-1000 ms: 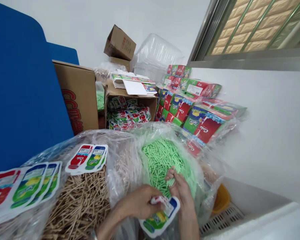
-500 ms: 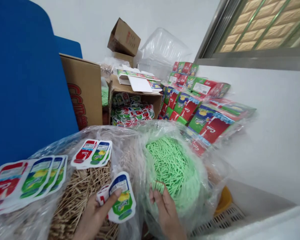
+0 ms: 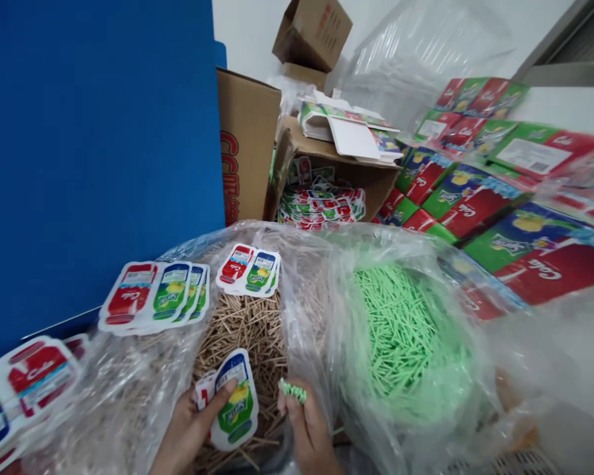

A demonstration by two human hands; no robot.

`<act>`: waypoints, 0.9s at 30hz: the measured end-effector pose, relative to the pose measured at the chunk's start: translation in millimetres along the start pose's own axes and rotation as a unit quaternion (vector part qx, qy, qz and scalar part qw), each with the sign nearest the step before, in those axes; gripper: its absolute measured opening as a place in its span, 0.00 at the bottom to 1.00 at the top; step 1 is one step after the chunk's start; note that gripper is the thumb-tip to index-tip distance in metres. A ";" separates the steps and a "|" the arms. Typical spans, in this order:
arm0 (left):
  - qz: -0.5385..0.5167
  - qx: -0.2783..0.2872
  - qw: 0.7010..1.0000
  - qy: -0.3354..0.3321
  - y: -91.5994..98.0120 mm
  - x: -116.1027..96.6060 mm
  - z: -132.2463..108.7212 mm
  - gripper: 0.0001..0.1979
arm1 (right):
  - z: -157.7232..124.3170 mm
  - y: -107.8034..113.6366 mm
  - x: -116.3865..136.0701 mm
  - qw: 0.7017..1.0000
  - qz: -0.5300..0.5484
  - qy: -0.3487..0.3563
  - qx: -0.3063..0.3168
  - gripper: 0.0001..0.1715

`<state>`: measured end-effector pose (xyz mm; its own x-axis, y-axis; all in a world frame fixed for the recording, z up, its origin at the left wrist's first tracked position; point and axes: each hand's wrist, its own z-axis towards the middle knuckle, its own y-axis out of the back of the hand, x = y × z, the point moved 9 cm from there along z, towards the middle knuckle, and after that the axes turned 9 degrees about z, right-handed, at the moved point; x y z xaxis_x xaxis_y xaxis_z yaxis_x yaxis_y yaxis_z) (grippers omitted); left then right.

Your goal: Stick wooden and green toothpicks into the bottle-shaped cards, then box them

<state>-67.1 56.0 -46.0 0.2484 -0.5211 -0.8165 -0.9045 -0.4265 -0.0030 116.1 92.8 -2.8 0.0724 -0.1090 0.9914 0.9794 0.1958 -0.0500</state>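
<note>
My left hand point(image 3: 191, 422) is closed on a soda-shaped printed card packet point(image 3: 240, 412) with a Sprite design. Part of a red-and-white one shows behind its thumb. My right hand point(image 3: 309, 429) pinches a small bundle of short green sticks point(image 3: 294, 391), their ends pointing up, just right of the packet. Below and behind both hands lie loose brown sticks point(image 3: 242, 323) in a clear plastic bag. To the right, a second clear bag holds a heap of green sticks point(image 3: 400, 323). More Cola and Sprite packets point(image 3: 247, 270) lie on top of the brown sticks.
Further packets point(image 3: 153, 297) rest on plastic at the left, near a blue panel point(image 3: 99, 145). Behind the bags stands an open cardboard box point(image 3: 371, 181) filled with packets. Shrink-wrapped Cola and Sprite boxes point(image 3: 475, 204) are stacked at the right.
My right hand has moved left with the green sticks, away from the green heap and closer to the packet in my left hand. The camera view has turned left.
</note>
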 end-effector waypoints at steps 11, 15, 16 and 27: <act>0.056 0.057 0.996 -0.049 -3.7 -2.8 4.0 0.18 | 6.1 -6.3 -13.7 0.999 0.023 -0.039 -0.011 0.18; 0.067 0.043 0.996 -0.052 -3.9 -1.9 4.9 0.19 | 6.5 -5.5 -14.1 0.999 0.025 -0.044 -0.015 0.18; 0.068 0.037 0.996 -0.054 -3.6 -1.7 5.3 0.20 | 6.4 -5.0 -14.2 0.999 0.024 -0.046 -0.017 0.18; 0.161 0.044 0.981 -0.096 -5.7 -2.3 12.4 0.16 | 5.6 1.4 -18.5 0.998 0.015 -0.057 -0.031 0.19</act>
<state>-66.8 68.8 -51.3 -0.1170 -0.4666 -0.8767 -0.9539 -0.1930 0.2300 115.1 100.6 -20.5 0.0829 0.0080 0.9965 0.9872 0.1362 -0.0833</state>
